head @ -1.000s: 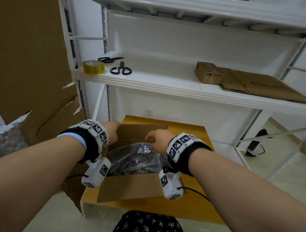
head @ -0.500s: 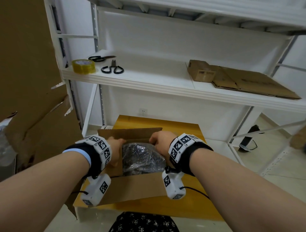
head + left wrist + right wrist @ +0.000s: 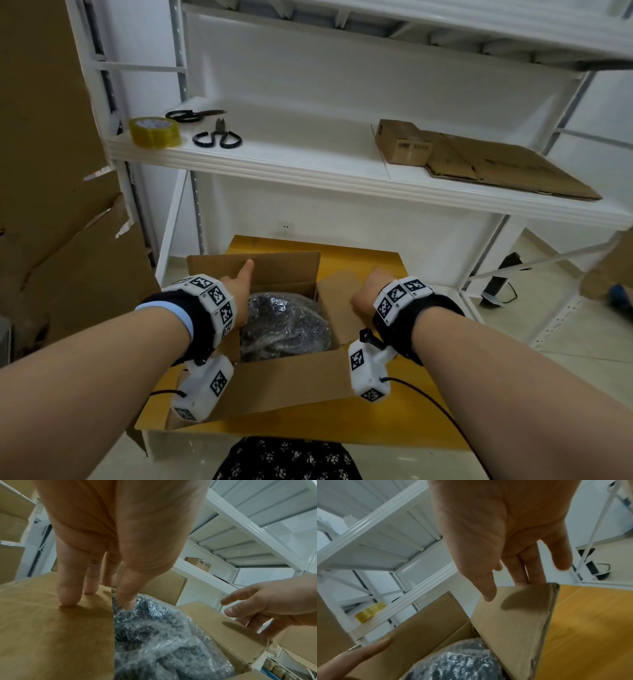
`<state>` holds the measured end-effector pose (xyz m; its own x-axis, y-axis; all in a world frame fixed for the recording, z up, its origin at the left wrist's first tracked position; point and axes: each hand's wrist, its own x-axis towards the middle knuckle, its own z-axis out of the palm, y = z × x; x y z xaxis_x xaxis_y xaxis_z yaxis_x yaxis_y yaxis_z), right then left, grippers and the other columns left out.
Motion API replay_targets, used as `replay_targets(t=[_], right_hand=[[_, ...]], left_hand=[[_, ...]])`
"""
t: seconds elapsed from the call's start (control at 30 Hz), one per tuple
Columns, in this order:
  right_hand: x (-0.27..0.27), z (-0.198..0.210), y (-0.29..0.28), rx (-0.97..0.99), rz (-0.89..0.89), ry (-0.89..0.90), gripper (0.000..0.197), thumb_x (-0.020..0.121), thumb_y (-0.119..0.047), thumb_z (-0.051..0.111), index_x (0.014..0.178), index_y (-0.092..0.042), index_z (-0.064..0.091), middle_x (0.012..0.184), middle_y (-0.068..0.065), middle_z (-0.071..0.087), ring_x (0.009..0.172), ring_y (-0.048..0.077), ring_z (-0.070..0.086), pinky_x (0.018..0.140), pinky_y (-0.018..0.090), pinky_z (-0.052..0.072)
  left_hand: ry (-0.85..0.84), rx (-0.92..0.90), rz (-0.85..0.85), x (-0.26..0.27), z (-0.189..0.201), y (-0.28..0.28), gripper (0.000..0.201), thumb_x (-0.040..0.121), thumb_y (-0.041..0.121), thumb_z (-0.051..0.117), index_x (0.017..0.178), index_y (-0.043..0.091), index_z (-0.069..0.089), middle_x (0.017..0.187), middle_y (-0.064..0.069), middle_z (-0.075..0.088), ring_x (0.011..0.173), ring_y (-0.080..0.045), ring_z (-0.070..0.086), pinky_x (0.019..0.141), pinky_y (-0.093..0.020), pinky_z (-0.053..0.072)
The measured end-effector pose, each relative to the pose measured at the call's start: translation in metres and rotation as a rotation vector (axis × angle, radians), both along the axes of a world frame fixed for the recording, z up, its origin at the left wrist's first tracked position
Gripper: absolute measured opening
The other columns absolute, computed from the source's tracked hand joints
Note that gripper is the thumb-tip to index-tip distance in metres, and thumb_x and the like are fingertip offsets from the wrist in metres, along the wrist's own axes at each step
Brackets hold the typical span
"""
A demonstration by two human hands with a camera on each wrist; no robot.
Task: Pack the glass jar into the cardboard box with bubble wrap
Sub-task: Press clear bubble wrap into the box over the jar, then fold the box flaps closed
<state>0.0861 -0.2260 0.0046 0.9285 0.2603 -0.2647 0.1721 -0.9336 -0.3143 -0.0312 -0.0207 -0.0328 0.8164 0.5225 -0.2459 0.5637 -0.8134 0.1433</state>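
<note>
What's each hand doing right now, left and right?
Left hand: open, straight fingers pressing the box's left flap.
Right hand: open, fingers behind the right flap, thumb in front; no clear grip.

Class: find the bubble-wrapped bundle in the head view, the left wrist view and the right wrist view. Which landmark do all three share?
Head: bubble-wrapped bundle at lower centre, inside the cardboard box.
Left wrist: lower centre.
Right wrist: bottom edge, left of centre.
Shared landmark: the box's right flap.
</note>
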Motion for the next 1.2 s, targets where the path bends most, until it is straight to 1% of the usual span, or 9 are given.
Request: replay_targets(t=[0.1, 0.23, 0.43, 0.53, 0.63, 0.77, 0.93, 1.1, 1.2], right_hand=[[-0.004, 0.006, 0.008, 0.016, 0.019, 0.001, 0.032, 0.084, -0.032, 0.066, 0.064, -0.028, 0.040, 0.070, -0.006, 0.042, 0.085, 0.024, 0.050, 0.077, 0.034, 0.046], [-0.009, 0.007, 0.034, -0.001, 0.156, 0.029, 0.019, 0.071, -0.038, 0.063, 0.065, -0.030, 0.047, 0.082, 0.001, 0.061, 0.088, 0.028, 0.068, 0.079, 0.040, 0.058], [-0.030, 0.012, 0.050, -0.095, 0.280, -0.047, 0.023, 0.092, -0.025, 0.055, 0.073, -0.013, 0.058, 0.069, 0.004, 0.060, 0.062, 0.022, 0.059, 0.055, 0.027, 0.046], [-0.036, 0.007, 0.051, -0.092, 0.349, 0.044, 0.032, 0.094, -0.041, 0.057, 0.099, -0.013, 0.069, 0.094, 0.007, 0.074, 0.086, 0.023, 0.072, 0.079, 0.035, 0.059], [-0.042, 0.005, 0.044, -0.175, 0.450, 0.115, 0.037, 0.098, -0.037, 0.054, 0.128, -0.017, 0.063, 0.122, 0.005, 0.067, 0.108, 0.025, 0.065, 0.094, 0.038, 0.054], [-0.043, 0.003, 0.036, -0.280, 0.580, 0.161, 0.053, 0.094, -0.036, 0.062, 0.144, -0.023, 0.049, 0.135, -0.002, 0.058, 0.124, 0.022, 0.055, 0.104, 0.037, 0.046], [-0.052, 0.002, 0.036, -0.408, 0.648, 0.145, 0.066, 0.094, -0.033, 0.063, 0.152, -0.019, 0.035, 0.150, 0.003, 0.045, 0.132, 0.026, 0.048, 0.107, 0.037, 0.043], [-0.060, -0.007, 0.039, -0.458, 0.669, 0.155, 0.075, 0.084, -0.040, 0.072, 0.148, -0.019, 0.038, 0.142, 0.005, 0.053, 0.123, 0.028, 0.055, 0.102, 0.045, 0.048], [-0.065, -0.007, 0.041, -0.496, 0.677, 0.159, 0.071, 0.079, -0.043, 0.077, 0.138, -0.019, 0.047, 0.129, 0.006, 0.062, 0.112, 0.027, 0.061, 0.095, 0.044, 0.053]], left_hand=[[-0.057, 0.035, -0.040, -0.002, -0.003, 0.004, 0.097, 0.086, 0.017, 0.063, 0.153, 0.021, -0.007, 0.126, -0.010, 0.061, 0.106, -0.025, 0.063, 0.090, -0.031, 0.052], [-0.077, -0.028, -0.033, -0.001, -0.004, 0.006, 0.095, 0.088, 0.013, 0.061, 0.153, 0.021, -0.008, 0.126, -0.011, 0.062, 0.107, -0.024, 0.064, 0.092, -0.031, 0.051], [-0.069, -0.106, -0.009, -0.001, -0.006, 0.011, 0.091, 0.093, 0.019, 0.054, 0.152, 0.027, -0.015, 0.125, -0.015, 0.060, 0.097, -0.025, 0.064, 0.085, -0.030, 0.051], [-0.022, -0.165, 0.054, -0.001, -0.007, 0.014, 0.083, 0.098, 0.030, 0.044, 0.149, 0.034, -0.021, 0.121, -0.020, 0.058, 0.085, -0.025, 0.060, 0.082, -0.035, 0.051], [-0.087, -0.101, -0.035, -0.005, -0.008, 0.015, 0.091, 0.092, 0.017, 0.056, 0.153, 0.025, -0.012, 0.126, -0.013, 0.061, 0.103, -0.025, 0.064, 0.090, -0.030, 0.051], [0.062, -0.126, -0.051, -0.012, -0.004, 0.010, 0.110, 0.087, 0.024, 0.067, 0.147, 0.038, -0.024, 0.124, -0.013, 0.061, 0.092, -0.022, 0.066, 0.083, -0.034, 0.057], [0.105, -0.181, -0.070, -0.022, 0.002, 0.002, 0.127, 0.073, 0.046, 0.077, 0.146, 0.038, -0.027, 0.149, -0.010, 0.040, 0.125, -0.029, 0.052, 0.103, -0.044, 0.045], [0.319, -0.171, -0.205, -0.041, 0.009, -0.018, 0.156, 0.030, 0.081, 0.073, 0.140, 0.046, -0.031, 0.160, -0.004, 0.016, 0.143, -0.030, 0.027, 0.114, -0.053, 0.026], [0.416, -0.062, -0.292, -0.050, 0.011, -0.036, 0.151, 0.037, 0.079, 0.075, 0.141, 0.046, -0.029, 0.162, -0.004, -0.004, 0.148, -0.034, 0.008, 0.115, -0.059, 0.018]])
